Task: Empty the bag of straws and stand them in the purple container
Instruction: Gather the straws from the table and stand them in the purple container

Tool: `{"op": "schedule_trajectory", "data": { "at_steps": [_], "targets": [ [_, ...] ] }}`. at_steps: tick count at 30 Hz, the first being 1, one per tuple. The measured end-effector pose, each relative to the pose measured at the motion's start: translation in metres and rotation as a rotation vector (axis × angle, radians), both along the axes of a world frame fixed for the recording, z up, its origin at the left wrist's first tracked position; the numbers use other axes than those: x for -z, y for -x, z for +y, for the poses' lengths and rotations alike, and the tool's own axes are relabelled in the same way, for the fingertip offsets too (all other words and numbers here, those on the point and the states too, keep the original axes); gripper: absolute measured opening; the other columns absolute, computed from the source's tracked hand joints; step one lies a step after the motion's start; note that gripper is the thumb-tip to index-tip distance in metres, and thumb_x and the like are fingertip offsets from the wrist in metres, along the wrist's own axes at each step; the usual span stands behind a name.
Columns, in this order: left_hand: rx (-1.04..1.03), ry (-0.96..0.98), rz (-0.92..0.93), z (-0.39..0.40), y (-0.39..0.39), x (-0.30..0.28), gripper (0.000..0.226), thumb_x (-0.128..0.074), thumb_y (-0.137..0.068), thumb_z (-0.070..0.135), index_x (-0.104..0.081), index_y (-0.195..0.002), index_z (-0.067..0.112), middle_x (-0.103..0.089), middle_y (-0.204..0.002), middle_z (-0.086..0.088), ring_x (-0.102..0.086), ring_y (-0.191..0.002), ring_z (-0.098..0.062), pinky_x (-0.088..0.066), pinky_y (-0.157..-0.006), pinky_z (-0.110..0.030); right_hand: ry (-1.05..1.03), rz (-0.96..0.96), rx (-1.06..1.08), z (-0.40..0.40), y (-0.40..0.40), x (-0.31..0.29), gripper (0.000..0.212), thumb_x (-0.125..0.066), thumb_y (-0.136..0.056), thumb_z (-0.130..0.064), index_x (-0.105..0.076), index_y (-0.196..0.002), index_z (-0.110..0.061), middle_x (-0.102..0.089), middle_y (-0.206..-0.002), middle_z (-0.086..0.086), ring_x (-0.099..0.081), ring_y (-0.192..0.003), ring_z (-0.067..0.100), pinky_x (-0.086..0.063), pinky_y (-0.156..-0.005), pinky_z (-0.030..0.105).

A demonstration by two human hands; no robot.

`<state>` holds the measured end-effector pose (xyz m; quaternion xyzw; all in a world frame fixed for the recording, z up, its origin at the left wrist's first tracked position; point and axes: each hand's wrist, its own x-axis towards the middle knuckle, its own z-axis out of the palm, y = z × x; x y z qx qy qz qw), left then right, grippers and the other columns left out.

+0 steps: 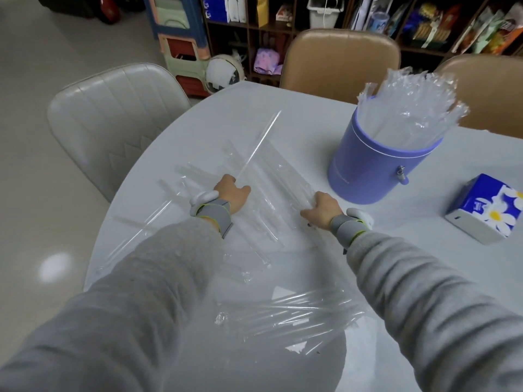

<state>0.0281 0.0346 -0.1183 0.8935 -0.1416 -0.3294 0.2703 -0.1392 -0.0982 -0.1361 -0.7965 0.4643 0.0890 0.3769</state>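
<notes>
Loose straws (pixel 254 193) are being gathered at the table's (pixel 311 114) centre, with more standing in the purple container (pixel 376 165) at two o'clock. The left hand (pixel 230 193) is being pressed onto them, fingers curled over; the right hand (pixel 321 206) is grasping a bunch. The bag (pixel 283 315) is lying at six o'clock. A tissue box (pixel 486 207) is being kept at three o'clock, with chairs (pixel 113 114) and shelves (pixel 339 12) beyond.
</notes>
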Motion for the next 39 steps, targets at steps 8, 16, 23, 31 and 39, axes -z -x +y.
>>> {"op": "schedule_trajectory", "data": {
  "at_steps": [8,16,23,31,39],
  "targets": [
    [-0.389,0.451,0.538,-0.042,0.018,-0.009,0.029,-0.054,-0.092,0.015,-0.043,-0.066,0.009,-0.040,-0.067,-0.007,-0.040,-0.061,-0.025,-0.044,-0.060,-0.029,-0.289,-0.395,0.224,0.006,0.016,-0.032,0.030,-0.063,-0.081,-0.005,-0.054,-0.109,-0.011,-0.063,-0.083,0.006,-0.056,-0.066,0.022,-0.048,-0.063,0.025],
    [0.049,0.027,-0.110,-0.044,-0.001,0.005,0.042,-0.056,-0.090,0.031,-0.056,-0.125,0.008,-0.053,-0.133,-0.013,-0.051,-0.123,-0.033,-0.041,-0.105,-0.035,-0.335,-0.459,0.187,-0.002,0.029,-0.033,0.017,-0.064,-0.083,0.002,-0.057,-0.094,-0.010,-0.061,-0.069,0.006,-0.054,-0.051,0.019,-0.051,-0.053,0.024],
    [0.134,-0.042,-0.350,-0.047,-0.027,0.011,0.048,-0.056,-0.090,0.037,-0.047,-0.129,0.010,-0.042,-0.135,-0.014,-0.040,-0.126,-0.033,-0.038,-0.102,-0.041,-0.229,-0.440,0.193,0.002,0.028,-0.021,0.017,-0.061,-0.083,0.000,-0.056,-0.089,-0.015,-0.057,-0.066,-0.002,-0.051,-0.051,0.010,-0.045,-0.047,0.013],
    [-0.349,0.938,0.407,-0.087,0.011,-0.050,0.098,-0.070,-0.066,0.065,-0.030,-0.146,0.025,-0.040,-0.149,0.003,-0.042,-0.135,-0.014,-0.035,-0.113,-0.035,-0.375,-0.384,-0.043,0.011,0.026,-0.031,0.023,-0.066,-0.082,-0.002,-0.053,-0.070,-0.016,-0.056,-0.050,0.001,-0.050,-0.040,0.012,-0.045,-0.051,0.020],
    [-0.079,0.893,0.067,-0.074,-0.029,-0.110,0.037,-0.036,-0.101,0.020,-0.066,-0.109,-0.001,-0.067,-0.105,-0.015,-0.062,-0.086,-0.012,-0.046,-0.083,-0.021,-0.342,-0.254,-0.246,0.014,0.040,-0.073,0.025,-0.067,-0.080,-0.001,-0.052,-0.070,-0.019,-0.057,-0.053,-0.003,-0.052,-0.044,0.013,-0.047,-0.054,0.020]
  ]
}}
